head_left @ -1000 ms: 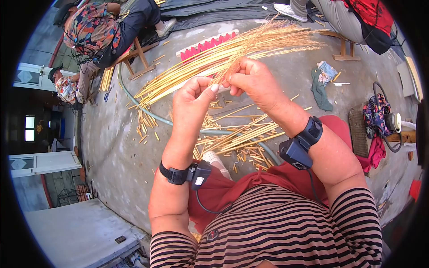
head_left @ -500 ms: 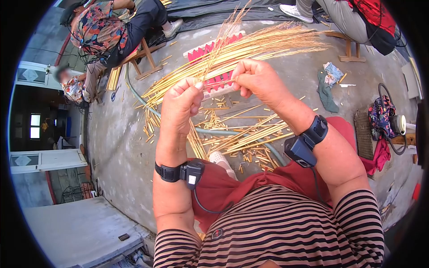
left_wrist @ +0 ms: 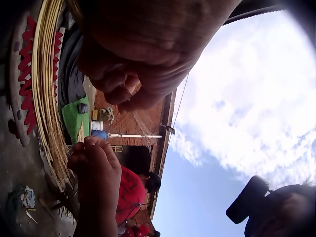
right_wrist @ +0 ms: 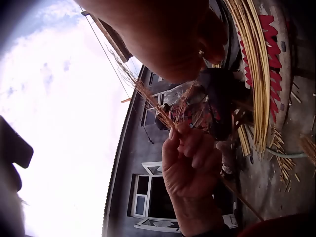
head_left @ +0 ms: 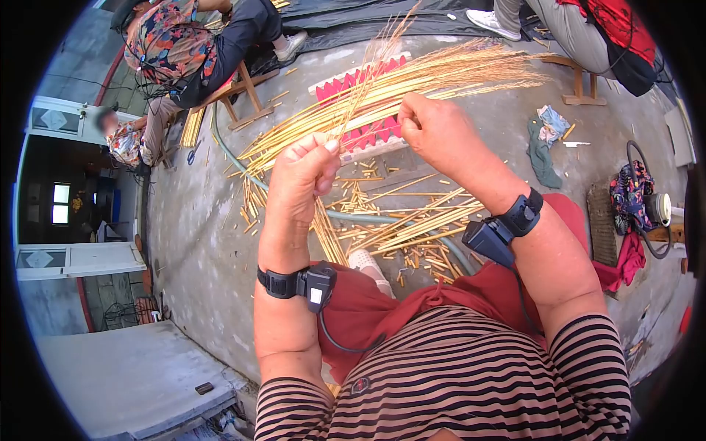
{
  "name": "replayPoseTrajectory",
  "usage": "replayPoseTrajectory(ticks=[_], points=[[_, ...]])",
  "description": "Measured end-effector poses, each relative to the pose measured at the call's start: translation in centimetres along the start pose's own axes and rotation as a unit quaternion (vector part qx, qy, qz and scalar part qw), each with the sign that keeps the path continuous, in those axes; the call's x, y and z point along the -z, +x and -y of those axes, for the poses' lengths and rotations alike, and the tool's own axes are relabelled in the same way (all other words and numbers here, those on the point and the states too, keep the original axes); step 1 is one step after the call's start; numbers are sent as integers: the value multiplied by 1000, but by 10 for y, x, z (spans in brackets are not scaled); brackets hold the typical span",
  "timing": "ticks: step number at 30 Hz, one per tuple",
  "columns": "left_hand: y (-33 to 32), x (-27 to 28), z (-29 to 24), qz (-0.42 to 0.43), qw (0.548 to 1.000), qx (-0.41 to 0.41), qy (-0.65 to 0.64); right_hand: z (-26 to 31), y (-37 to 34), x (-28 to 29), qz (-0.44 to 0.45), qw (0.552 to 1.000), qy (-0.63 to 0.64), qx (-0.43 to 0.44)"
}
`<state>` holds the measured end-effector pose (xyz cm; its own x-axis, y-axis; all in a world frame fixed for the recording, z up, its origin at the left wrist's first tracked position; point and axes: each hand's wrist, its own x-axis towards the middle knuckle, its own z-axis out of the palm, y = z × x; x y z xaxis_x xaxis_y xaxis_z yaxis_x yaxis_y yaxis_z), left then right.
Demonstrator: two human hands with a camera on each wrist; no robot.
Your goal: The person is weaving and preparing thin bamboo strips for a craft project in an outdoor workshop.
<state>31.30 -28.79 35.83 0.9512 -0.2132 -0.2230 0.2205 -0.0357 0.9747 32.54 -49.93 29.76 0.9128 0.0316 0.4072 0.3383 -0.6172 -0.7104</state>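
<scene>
1. Since my left hand [head_left: 298,165] has the grassy sprig [right_wrist: 157,106] pinched between thumb and fingertips, it's up in the air in front of me, plume pointing away.
2. My right hand [head_left: 441,132] is apart from the left, fingers curled; can't tell if there's a thin strand in it.
3. I'd guess the sprig weighs basically nothing: stiffish stem, soft plume, probably sheds and snaps easily.
4. Best grip imo: light pinch just below the plume, since squeezing hard could crush the stem.
5. Bigger bundle [head_left: 434,73] lies across the red-toothed rack [head_left: 368,152].
</scene>
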Motion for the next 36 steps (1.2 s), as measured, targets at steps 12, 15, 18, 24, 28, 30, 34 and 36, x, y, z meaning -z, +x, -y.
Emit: replayPoseTrajectory(ticks=[12,15,18,24,28,30,34,36], points=[[4,1,4,9,1000,7,-10,12,12,19,39,903,412,-116],[3,-5,3,24,1000,10,8,18,13,25,19,881,459,-116],[3,-10,6,28,999,12,42,15,14,27,-18,877,467,-114],[5,-16,16,63,990,-27,121,10,11,26,12,882,453,-128],[2,-35,10,33,994,-56,91,19,-1,9,63,876,458,-139],[5,-35,14,8,988,-79,132,21,-5,2,81,880,448,-133],[7,-38,16,-30,985,-98,138,19,-6,-3,89,888,440,-105],[6,-37,14,-29,988,-91,124,16,-6,-3,105,897,414,-116]])
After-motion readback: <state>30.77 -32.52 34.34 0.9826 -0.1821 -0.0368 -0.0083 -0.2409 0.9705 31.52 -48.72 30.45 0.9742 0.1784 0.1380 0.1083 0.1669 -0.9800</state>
